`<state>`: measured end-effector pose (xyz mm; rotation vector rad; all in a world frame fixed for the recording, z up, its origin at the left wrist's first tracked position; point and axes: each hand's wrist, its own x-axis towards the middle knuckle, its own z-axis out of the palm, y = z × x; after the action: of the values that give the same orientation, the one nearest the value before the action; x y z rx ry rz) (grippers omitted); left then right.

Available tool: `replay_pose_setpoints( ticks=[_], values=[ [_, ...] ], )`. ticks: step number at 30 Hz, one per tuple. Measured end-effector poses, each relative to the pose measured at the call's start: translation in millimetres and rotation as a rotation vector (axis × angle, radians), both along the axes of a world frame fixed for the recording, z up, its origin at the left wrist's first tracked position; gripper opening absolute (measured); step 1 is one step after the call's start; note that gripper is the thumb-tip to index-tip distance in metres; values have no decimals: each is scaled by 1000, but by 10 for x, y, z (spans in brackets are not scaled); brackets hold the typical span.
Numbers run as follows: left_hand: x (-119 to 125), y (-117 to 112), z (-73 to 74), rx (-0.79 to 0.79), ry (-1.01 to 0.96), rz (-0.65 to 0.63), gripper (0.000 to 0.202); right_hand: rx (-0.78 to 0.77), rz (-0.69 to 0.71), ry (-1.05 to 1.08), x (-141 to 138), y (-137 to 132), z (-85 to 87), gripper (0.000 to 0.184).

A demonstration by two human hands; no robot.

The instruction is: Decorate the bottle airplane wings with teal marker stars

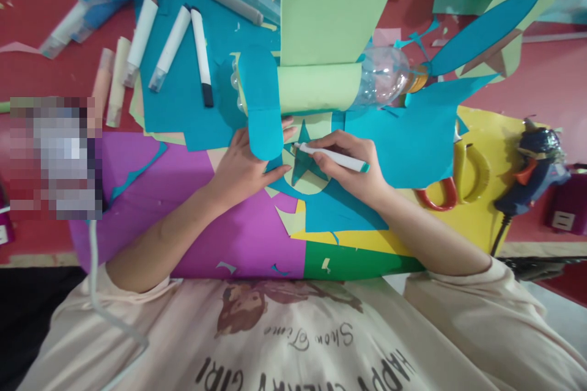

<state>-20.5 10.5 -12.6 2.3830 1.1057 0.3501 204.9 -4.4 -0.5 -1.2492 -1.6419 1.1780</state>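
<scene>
A white marker with a green end (pixel 342 159) is pinched in my right hand (pixel 358 162). Its tip touches a dark green star (pixel 305 162) drawn on a pale green paper wing (pixel 316 186). My left hand (pixel 245 162) rests with fingers apart beside the star, partly under a blue paper tail strip (pixel 266 128). Just beyond lies a clear plastic bottle (pixel 383 76) wrapped in pale green paper (pixel 318 87). A second pale green wing (pixel 334 6) extends away from it. A blue paper blade (pixel 483 33) sits by the orange cap (pixel 417 79).
Several markers (pixel 169 49) lie at the upper left on blue paper (pixel 160 116). To the right are scissors (pixel 438 192) with red and yellow handles and a dark blue glue gun (pixel 532 177). A blurred device with a white cable (pixel 94 269) is at left. Purple paper (pixel 197 238) covers the near side.
</scene>
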Motion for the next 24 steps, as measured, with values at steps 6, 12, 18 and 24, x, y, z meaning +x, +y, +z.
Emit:
replay_pose_setpoints(
  ticks=[6,12,18,24],
  values=[
    [1,-6,-2,-9,12,10,54,-6,103,-29,27,14,23,14],
    [-7,-4,-11,4,20,13,53,-20,-4,9,12,-6,11,15],
    [-6,-7,1,-6,15,10,52,-27,-30,4,3,-8,4,16],
    [0,-1,12,-28,8,20,53,-30,20,-18,15,5,20,18]
  ],
)
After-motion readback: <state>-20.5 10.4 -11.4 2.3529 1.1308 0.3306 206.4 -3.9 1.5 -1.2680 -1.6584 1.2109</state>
